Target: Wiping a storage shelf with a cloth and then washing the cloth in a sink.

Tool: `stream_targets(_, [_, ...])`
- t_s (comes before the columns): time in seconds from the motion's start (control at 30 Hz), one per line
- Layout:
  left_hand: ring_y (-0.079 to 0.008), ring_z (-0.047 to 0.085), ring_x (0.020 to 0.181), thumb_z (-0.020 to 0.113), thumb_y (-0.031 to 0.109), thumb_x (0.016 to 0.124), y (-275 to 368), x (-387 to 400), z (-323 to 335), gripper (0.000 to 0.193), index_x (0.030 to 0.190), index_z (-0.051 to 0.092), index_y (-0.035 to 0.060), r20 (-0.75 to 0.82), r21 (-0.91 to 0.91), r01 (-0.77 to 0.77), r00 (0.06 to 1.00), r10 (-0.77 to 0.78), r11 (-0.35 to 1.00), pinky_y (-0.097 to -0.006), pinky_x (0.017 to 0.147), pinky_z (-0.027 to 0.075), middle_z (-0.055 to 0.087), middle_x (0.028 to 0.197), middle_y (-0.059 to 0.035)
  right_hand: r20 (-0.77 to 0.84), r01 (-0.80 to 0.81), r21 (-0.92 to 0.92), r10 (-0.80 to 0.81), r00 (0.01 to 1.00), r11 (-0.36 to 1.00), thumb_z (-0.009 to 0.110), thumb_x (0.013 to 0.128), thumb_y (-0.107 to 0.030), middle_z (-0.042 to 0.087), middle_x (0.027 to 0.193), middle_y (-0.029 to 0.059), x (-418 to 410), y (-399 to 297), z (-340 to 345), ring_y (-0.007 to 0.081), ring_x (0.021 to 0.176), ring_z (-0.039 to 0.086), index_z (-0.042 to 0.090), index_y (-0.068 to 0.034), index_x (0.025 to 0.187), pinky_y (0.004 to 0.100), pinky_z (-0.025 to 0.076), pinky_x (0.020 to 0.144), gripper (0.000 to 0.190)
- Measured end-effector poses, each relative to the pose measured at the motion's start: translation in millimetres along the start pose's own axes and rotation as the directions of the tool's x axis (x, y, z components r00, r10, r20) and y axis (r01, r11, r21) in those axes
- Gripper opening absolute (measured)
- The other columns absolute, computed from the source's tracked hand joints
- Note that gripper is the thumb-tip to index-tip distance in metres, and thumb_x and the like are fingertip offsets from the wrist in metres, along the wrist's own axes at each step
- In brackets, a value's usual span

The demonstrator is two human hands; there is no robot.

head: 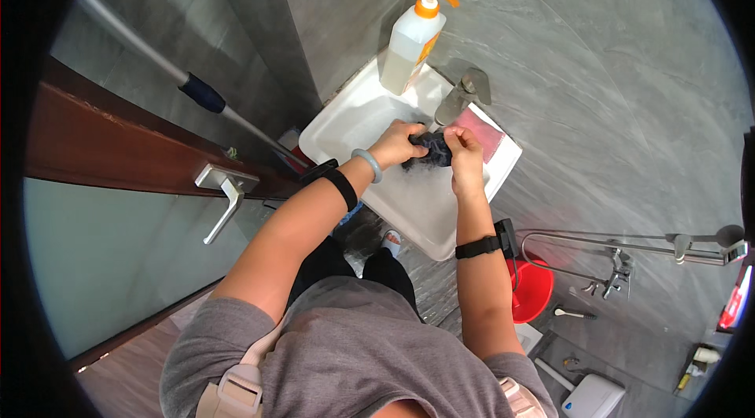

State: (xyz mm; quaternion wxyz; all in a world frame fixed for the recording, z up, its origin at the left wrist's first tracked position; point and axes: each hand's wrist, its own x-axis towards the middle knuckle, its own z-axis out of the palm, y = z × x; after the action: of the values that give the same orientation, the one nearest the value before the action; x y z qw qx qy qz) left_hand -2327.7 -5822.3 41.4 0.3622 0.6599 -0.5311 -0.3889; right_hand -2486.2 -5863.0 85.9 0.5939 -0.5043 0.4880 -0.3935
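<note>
A dark wet cloth item [435,149] is stretched between my hands over the white washbasin [433,236], right below the tap [454,104]. Its exact kind cannot be made out. My left hand [403,144] grips its left side, thumb and fingers around the fabric. On the other side my right hand [465,149] pinches the edge between thumb and fingers. Water appears to run from the spout onto the cloth, and cloudy, sudsy water lies in the basin below. A pale bangle [367,165] circles my left wrist.
A pump bottle [407,52] with an orange head stands on the basin's back corner. A pink cloth [481,132] lies on the right rim. To the left are a door handle [227,188] and a leaning pole [138,43]. A red bucket [534,291] sits at the lower right.
</note>
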Motion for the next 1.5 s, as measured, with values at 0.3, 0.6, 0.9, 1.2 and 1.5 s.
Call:
stream_targets(0.3, [-0.0288, 0.062, 0.086, 0.067, 0.006, 0.081, 1.2, 27.9, 1.6, 0.028, 0.108, 0.063, -0.0018, -0.001, -0.126, -0.057, 0.998, 0.057, 0.990, -0.0359, 0.080, 0.048, 0.064, 0.094, -0.0154, 0.182, 0.327, -0.767, -0.302, 0.936, 0.552, 0.079, 0.067, -0.006, 0.064, 0.101, 0.0155, -8.7, -24.5, -39.6, 0.0291, 0.089, 0.065, 0.064, -0.003, 0.110, 0.0368, 0.052, 0.079, 0.046])
stream_targets(0.6, [-0.0352, 0.063, 0.091, 0.070, 0.009, 0.078, 0.9, 24.3, -26.4, 0.023, 0.099, 0.064, 0.0019, 0.048, 0.302, -0.227, 0.974, 0.223, 0.926, -0.0395, 0.082, 0.049, 0.067, 0.095, -0.0179, -0.021, 0.072, -0.510, -0.096, 0.995, 0.857, 0.065, 0.079, -0.002, 0.069, 0.087, 0.0126, 21.7, -6.5, -48.2, 0.0262, 0.081, 0.066, 0.070, -0.004, 0.099, 0.0351, 0.051, 0.077, 0.020])
stream_targets(0.9, [-0.0139, 0.059, 0.081, 0.061, 0.006, 0.090, 10.6, 20.5, -26.2, 0.011, 0.099, 0.056, 0.0045, 0.081, -0.463, 0.236, 0.971, -0.224, 0.854, -0.0279, 0.061, 0.051, 0.060, 0.092, -0.0048, 0.148, -0.203, 0.173, 0.179, 0.973, 0.964, 0.056, 0.086, 0.001, 0.063, 0.099, 0.0059, 13.2, 18.8, 6.1, 0.0158, 0.082, 0.063, 0.058, -0.003, 0.115, 0.0305, 0.057, 0.062, 0.029])
stream_targets(1.2, [-0.0197, 0.058, 0.097, 0.062, 0.022, 0.092, 12.6, -17.1, -1.3, 0.028, 0.112, 0.057, 0.0027, -0.082, -0.387, 0.026, 0.995, -0.062, 0.922, -0.0345, 0.086, 0.048, 0.062, 0.108, -0.0079, 0.083, -0.308, 0.072, 0.302, 0.950, 0.949, 0.065, 0.083, 0.001, 0.064, 0.101, 0.0090, 19.4, 45.8, 24.4, 0.0179, 0.085, 0.065, 0.057, -0.003, 0.108, 0.0297, 0.056, 0.063, 0.027])
stream_targets(1.5, [-0.0301, 0.063, 0.095, 0.051, 0.043, 0.095, -11.0, -12.9, 12.9, 0.045, 0.114, 0.055, 0.0029, 0.465, -0.822, 0.562, 0.752, -0.467, 0.087, -0.0484, 0.085, 0.053, 0.062, 0.107, -0.0161, 0.552, -0.258, 0.294, 0.057, 0.832, 0.920, 0.073, 0.074, 0.001, 0.064, 0.098, 0.0072, -19.7, -6.9, -0.7, 0.0167, 0.087, 0.062, 0.061, -0.001, 0.097, 0.0273, 0.050, 0.080, 0.026])
